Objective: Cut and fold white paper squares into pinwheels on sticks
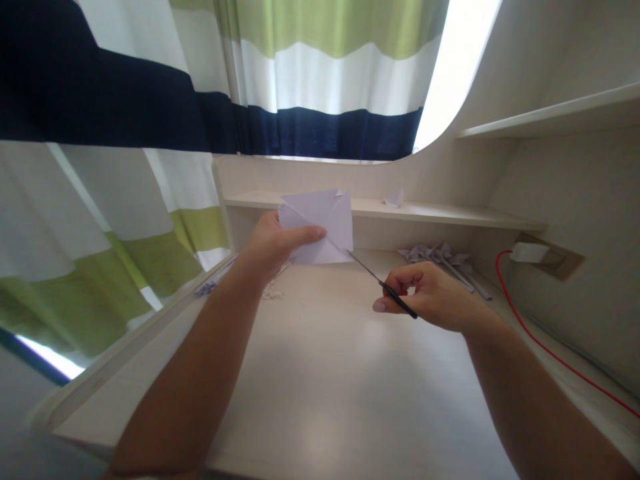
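Note:
My left hand [273, 245] holds a folded sheet of pale lilac paper [320, 223] up above the desk, thumb across its lower edge. My right hand [430, 293] grips a pair of black-handled scissors [385, 287], whose thin blades point up and left and reach the paper's lower right edge. Both hands hover over the light wooden desk [320, 373].
A pile of folded lilac paper pieces [443, 257] lies at the back right of the desk, with scraps [273, 291] at the left. One folded piece [395, 197] sits on the low shelf [430, 212]. A red cable [540, 340] runs from a white plug [529, 252]. Striped curtains [150, 133] hang left and behind.

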### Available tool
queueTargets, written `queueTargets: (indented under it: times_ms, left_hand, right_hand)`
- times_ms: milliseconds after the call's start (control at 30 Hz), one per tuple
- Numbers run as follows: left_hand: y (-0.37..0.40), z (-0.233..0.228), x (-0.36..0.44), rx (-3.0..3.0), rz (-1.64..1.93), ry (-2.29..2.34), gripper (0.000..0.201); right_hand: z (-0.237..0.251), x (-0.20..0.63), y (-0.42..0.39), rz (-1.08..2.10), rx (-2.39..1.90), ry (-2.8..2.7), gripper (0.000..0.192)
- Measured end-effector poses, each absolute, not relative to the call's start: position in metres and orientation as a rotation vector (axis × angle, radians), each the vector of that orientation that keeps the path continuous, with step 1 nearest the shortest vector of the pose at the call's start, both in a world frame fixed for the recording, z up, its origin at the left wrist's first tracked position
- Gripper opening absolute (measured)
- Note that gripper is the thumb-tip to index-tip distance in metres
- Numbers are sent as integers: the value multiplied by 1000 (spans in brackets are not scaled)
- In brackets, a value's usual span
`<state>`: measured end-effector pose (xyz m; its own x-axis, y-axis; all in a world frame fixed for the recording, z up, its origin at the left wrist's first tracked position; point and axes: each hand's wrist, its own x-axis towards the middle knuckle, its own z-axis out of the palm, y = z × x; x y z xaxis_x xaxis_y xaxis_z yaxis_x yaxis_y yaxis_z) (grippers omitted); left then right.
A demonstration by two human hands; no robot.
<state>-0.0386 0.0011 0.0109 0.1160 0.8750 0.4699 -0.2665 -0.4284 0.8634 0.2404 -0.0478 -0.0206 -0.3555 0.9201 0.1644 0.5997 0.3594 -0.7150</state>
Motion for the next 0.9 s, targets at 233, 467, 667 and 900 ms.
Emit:
queueTargets:
  times_ms: [233, 467, 667, 900]
  left_hand:
    - [2, 11, -41, 1426, 1499, 636, 34]
    - [3, 11, -45, 1473, 1480, 648, 29]
    - [5, 10, -48, 1473, 1478, 664, 34]
    - [6, 10, -50, 1476, 1430, 649, 31]
  right_hand:
    - [-20, 240, -50, 757, -1323, -2034, 49]
    - [-15, 241, -50, 763, -1332, -2015, 50]
    - [-16, 243, -50, 738, -1322, -2024, 53]
    - [-17, 247, -49, 717, -1341, -2033, 53]
